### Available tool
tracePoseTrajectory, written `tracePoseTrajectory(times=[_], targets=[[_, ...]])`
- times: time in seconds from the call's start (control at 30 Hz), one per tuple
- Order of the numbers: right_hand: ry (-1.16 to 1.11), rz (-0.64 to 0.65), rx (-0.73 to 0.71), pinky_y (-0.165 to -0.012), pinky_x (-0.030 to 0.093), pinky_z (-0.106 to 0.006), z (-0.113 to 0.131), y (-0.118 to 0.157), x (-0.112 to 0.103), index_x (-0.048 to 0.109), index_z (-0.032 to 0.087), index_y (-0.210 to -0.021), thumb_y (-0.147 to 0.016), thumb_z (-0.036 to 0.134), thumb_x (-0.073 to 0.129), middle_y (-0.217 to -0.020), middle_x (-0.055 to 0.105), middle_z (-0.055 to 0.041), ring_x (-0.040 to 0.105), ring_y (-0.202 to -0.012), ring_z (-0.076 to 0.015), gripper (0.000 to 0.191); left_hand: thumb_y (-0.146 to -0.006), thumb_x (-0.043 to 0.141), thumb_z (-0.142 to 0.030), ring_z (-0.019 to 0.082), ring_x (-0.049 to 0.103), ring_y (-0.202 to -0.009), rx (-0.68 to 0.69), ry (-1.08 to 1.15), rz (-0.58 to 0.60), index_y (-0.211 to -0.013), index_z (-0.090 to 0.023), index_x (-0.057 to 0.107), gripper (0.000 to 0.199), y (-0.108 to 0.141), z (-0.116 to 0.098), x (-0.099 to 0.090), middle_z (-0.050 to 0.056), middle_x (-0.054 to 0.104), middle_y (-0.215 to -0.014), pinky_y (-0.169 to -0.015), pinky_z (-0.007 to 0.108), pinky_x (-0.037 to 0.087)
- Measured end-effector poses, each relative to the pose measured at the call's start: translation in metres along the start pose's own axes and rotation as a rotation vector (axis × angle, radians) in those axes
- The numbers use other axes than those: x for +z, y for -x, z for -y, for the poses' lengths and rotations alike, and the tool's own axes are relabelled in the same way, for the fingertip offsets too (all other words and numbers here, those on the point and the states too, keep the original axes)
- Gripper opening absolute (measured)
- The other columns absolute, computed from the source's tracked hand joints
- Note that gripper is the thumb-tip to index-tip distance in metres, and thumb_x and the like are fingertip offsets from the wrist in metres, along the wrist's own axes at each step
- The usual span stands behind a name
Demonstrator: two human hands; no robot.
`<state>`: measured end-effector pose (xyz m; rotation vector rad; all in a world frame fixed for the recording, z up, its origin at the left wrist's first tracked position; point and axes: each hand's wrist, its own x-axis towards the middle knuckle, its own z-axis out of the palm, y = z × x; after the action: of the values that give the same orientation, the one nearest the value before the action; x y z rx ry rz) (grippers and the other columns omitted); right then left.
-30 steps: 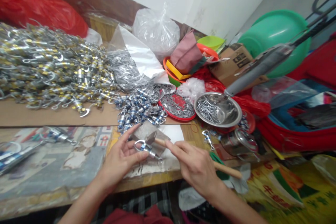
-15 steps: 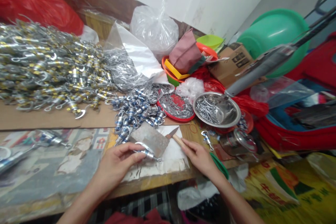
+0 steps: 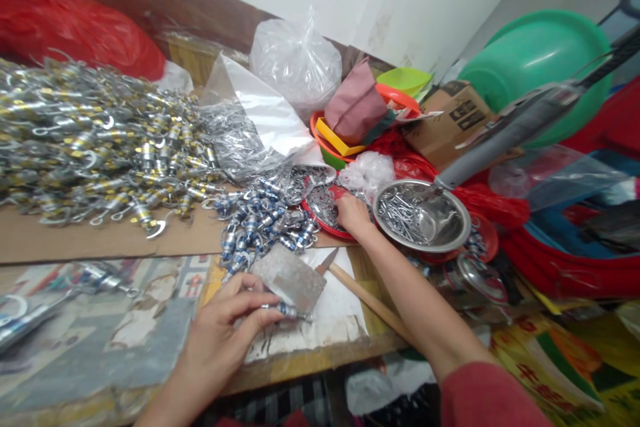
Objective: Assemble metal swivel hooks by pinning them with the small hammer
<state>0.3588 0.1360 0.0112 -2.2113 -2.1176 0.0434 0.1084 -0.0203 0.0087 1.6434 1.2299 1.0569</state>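
My left hand [image 3: 237, 320] pinches a small metal hook fitting with a blue band [image 3: 287, 310], low at the near edge of a flat grey metal block [image 3: 293, 277]. My right hand [image 3: 354, 215] is down in a red dish [image 3: 340, 233] of small metal bits, its fingers bunched; whatever they grip is hidden. A hammer with a wooden handle [image 3: 370, 297] lies beside the block on white paper, partly under my right forearm. Just behind the block sits a heap of blue-banded hook fittings [image 3: 255, 217].
A large pile of yellow-banded hook fittings [image 3: 100, 140] covers the left back. Right of the dish stands a steel bowl [image 3: 457, 240] of metal pins, with a grey-handled tool [image 3: 480, 147] slanting over it. A green basin [image 3: 540, 73] and cardboard box [image 3: 453, 117] are behind.
My right hand has let go of the hammer handle and moved forward into the red dish. The left hand still holds its hook fitting near the block.
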Motion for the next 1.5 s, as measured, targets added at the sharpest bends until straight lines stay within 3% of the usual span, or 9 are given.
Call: tracePoseTrajectory(times=[0.13,0.23,0.37,0.5,0.83,1.1,1.2,1.33,1.5], targets=[[-0.133,-0.077,-0.018,-0.084,0.042,-0.032,-0.014,0.01,-0.012,0.069,0.015,-0.081,-0.076,0.013,0.058,-0.093,0.067,-0.0096,0.059,-0.094,-0.0217,0.013,-0.067,0.064,-0.027,0.015,0.061,-0.068,-0.026,0.016,0.044,-0.075,-0.026,0.074,0.012,-0.003,0.001,-0.002,0.002,0.063,-0.071,-0.061,0.021,0.046],[-0.291,-0.156,-0.046,-0.081,0.045,-0.028,-0.008,0.036,-0.025,0.069,0.018,-0.089,-0.081,0.016,0.051,-0.093,0.068,-0.0072,0.061,-0.09,-0.0179,0.02,-0.07,0.061,-0.025,0.014,0.061,-0.068,0.041,-0.013,0.032,-0.079,-0.026,0.073,0.015,-0.004,0.0,-0.002,0.001,0.065,-0.071,-0.061,0.021,0.046],[-0.545,-0.16,-0.165,-0.07,0.049,-0.021,0.035,0.097,-0.031,0.07,0.019,-0.082,-0.076,0.017,0.06,-0.082,0.07,-0.0016,0.064,-0.077,-0.0118,0.012,-0.069,0.063,-0.026,0.015,0.061,-0.067,0.075,-0.059,-0.027,-0.088,-0.024,0.071,0.02,-0.005,0.001,0.001,0.002,0.067,-0.072,-0.06,0.022,0.047],[-1.161,-0.06,-0.266,-0.06,0.05,-0.021,0.075,0.142,-0.02,0.072,0.019,-0.069,-0.064,0.012,0.069,-0.067,0.069,-0.0022,0.063,-0.062,-0.0128,0.009,-0.066,0.067,-0.026,0.015,0.061,-0.063,0.083,-0.088,-0.104,-0.097,-0.02,0.068,0.032,-0.005,0.002,0.005,0.002,0.067,-0.07,-0.058,0.023,0.048],[-1.387,0.003,-0.296,-0.064,0.049,-0.024,0.079,0.154,-0.012,0.072,0.024,-0.07,-0.063,0.009,0.069,-0.068,0.07,0.0,0.062,-0.065,-0.0131,0.017,-0.069,0.064,-0.021,0.013,0.06,-0.067,0.055,0.096,-0.029,-0.082,-0.027,0.073,0.017,0.0,0.002,0.004,0.0,0.066,-0.07,-0.06,0.021,0.046],[-1.385,-0.036,-0.356,-0.069,0.051,-0.027,0.083,0.164,-0.018,0.072,0.024,-0.071,-0.066,0.011,0.067,-0.07,0.07,-0.0008,0.064,-0.07,-0.015,0.015,-0.065,0.066,-0.023,0.015,0.06,-0.063,-0.113,0.229,0.004,-0.072,-0.025,0.074,0.011,0.002,-0.013,0.002,0.001,0.065,-0.065,-0.057,0.024,0.045],[-1.259,-0.124,-0.405,-0.067,0.052,-0.027,0.081,0.17,-0.021,0.071,0.024,-0.079,-0.07,0.015,0.065,-0.074,0.07,-0.0023,0.064,-0.071,-0.0151,0.014,-0.063,0.067,-0.023,0.015,0.059,-0.065,-0.139,0.283,-0.032,-0.068,-0.024,0.074,0.008,0.003,-0.016,0.002,0.001,0.064,-0.067,-0.06,0.024,0.046],[-0.874,-0.413,-0.698,-0.072,0.052,-0.027,0.071,0.178,-0.021,0.063,0.022,-0.104,-0.076,0.013,0.06,-0.093,0.066,-0.0078,0.063,-0.083,-0.016,0.03,-0.067,0.064,-0.026,0.015,0.059,-0.068,-0.205,0.336,-0.076,-0.067,-0.022,0.071,0.008,0.005,-0.019,0.001,0.0,0.063,-0.072,-0.062,0.024,0.047],[-0.559,-0.523,-0.975,-0.074,0.052,-0.028,0.061,0.18,-0.017,0.057,0.015,-0.111,-0.081,0.008,0.045,-0.095,0.066,-0.0109,0.06,-0.093,-0.0181,0.032,-0.067,0.063,-0.027,0.016,0.059,-0.074,-0.124,0.176,-0.092,-0.062,-0.021,0.067,0.008,0.004,-0.025,-0.001,0.0,0.065,-0.074,-0.07,0.025,0.045]])
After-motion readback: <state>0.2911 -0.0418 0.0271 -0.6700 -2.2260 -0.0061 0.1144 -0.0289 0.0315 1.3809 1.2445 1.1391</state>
